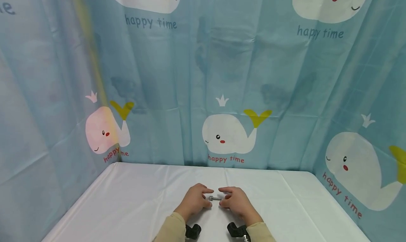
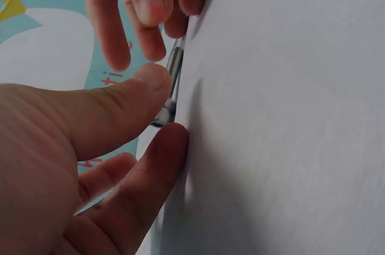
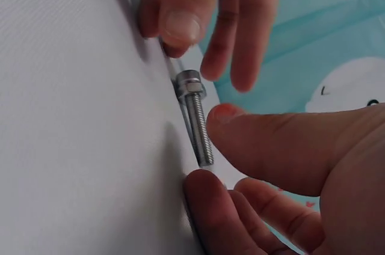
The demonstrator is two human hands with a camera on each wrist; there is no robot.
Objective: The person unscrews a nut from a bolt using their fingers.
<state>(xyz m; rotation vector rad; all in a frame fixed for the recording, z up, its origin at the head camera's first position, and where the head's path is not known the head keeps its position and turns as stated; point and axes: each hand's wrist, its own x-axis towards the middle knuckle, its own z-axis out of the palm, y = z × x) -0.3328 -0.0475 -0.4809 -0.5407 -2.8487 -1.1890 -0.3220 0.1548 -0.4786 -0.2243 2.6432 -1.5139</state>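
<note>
A short silver bolt (image 1: 215, 198) with a nut at its head lies on the white tablecloth (image 1: 133, 199), between my two hands. My left hand (image 1: 194, 200) is at the head end, its thumb (image 2: 141, 89) and forefinger (image 2: 162, 153) curved on either side of the head (image 2: 165, 114). My right hand (image 1: 237, 201) is at the threaded end, where its forefinger (image 3: 207, 198) meets the bolt's tip (image 3: 206, 157) and its thumb (image 3: 252, 141) hovers beside the thread. In the right wrist view the nut (image 3: 189, 83) shows bare, just clear of the left fingertips (image 3: 180, 26). Neither hand plainly pinches the bolt.
Two black wrist camera mounts (image 1: 193, 231) (image 1: 237, 230) sit behind the hands. A blue curtain printed with white whales (image 1: 228, 134) closes off the table on its far, left and right sides. White cloth spreads out around both hands.
</note>
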